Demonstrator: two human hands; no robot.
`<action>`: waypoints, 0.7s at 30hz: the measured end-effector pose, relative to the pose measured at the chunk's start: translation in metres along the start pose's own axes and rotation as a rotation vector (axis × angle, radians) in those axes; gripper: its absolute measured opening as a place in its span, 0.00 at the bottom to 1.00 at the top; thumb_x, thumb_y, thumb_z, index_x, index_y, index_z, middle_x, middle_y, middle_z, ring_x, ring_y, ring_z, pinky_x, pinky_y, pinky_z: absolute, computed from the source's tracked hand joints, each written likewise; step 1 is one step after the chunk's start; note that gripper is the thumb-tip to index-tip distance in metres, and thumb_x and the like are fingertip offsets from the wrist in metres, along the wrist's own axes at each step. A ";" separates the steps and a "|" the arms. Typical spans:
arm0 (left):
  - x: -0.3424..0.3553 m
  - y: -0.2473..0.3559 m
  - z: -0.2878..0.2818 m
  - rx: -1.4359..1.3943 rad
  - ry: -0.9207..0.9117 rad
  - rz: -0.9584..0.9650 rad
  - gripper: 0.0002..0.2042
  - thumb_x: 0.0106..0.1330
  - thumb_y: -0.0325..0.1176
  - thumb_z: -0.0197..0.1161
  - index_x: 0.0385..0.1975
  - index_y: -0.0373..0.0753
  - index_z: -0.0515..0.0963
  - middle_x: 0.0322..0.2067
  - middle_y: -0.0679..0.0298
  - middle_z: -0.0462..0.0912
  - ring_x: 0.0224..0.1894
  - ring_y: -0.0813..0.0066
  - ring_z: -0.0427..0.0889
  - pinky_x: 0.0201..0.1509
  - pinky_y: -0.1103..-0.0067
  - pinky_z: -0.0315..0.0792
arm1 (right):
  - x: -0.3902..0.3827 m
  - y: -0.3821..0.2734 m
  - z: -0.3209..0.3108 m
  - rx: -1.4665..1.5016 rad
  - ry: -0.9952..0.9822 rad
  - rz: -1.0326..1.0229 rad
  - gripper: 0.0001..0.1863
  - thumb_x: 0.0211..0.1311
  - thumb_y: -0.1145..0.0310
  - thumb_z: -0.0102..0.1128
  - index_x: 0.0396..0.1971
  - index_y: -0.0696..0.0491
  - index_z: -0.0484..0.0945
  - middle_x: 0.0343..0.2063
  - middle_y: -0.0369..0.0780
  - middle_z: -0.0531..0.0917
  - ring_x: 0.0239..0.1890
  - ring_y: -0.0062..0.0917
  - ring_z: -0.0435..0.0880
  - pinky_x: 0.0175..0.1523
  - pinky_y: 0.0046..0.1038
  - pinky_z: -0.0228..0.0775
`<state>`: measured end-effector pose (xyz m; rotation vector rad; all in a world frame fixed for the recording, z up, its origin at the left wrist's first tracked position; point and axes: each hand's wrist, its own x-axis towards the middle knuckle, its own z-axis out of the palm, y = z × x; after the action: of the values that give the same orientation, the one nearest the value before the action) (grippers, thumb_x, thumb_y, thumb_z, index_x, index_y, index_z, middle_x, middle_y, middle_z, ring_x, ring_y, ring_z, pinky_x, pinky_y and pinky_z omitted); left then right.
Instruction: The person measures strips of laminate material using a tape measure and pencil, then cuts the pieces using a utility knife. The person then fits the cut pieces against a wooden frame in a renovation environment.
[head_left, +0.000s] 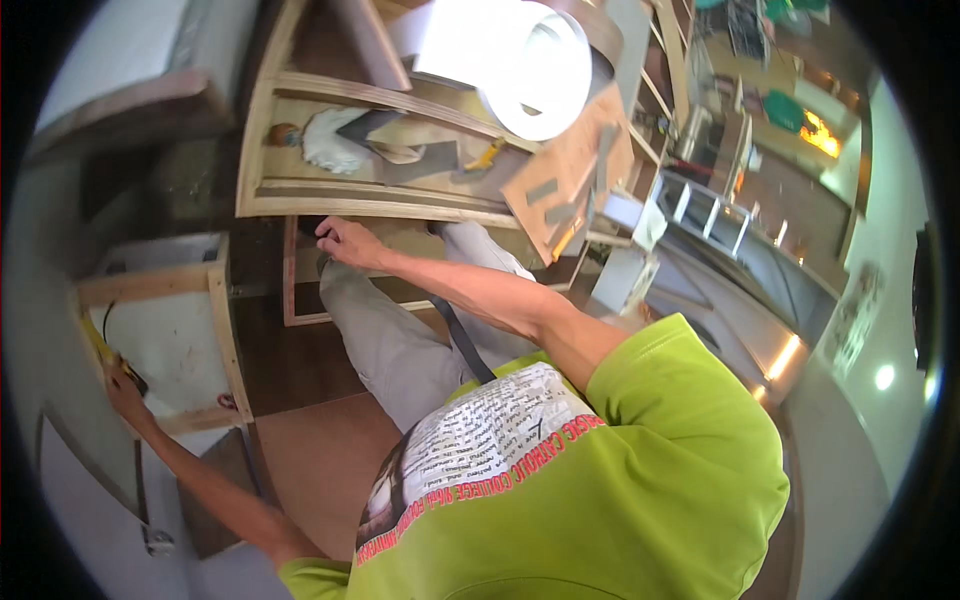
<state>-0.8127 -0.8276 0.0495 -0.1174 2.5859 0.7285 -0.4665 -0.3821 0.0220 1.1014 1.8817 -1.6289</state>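
Out to the left, my left hand point(125, 392) is closed round a yellow-and-black tool point(103, 347); its exact kind is too small to make out. The tool is against the left side of a wood-edged cabinet box point(175, 350) with a white panel. My right hand point(350, 243) is by my knee, just below the front edge of a wooden frame point(370, 205). Its fingers are curled together, and whatever they hold, if anything, is hidden. A dark patch shows beside those fingertips.
Inside the frame lie a crumpled white bag point(335, 140), grey strips and a yellow-handled tool point(487, 157). A white roll point(540, 70) rests above it, near a tan board point(570, 175) bearing strips. A small red ring-shaped thing point(228, 401) is at the cabinet box's lower edge.
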 end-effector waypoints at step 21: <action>-0.393 0.316 0.369 0.058 -0.975 0.177 0.16 0.74 0.43 0.52 0.36 0.38 0.82 0.19 0.68 0.70 0.25 0.82 0.66 0.30 0.79 0.64 | -0.102 0.389 -0.311 0.517 1.355 0.877 0.39 0.53 0.56 0.69 0.59 0.62 0.62 0.50 0.57 0.77 0.57 0.45 0.75 0.62 0.41 0.67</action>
<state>-0.3763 -0.3823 0.0933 0.3955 1.6827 0.5649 -0.0455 -0.1138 -0.0750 3.1680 0.9787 -0.7689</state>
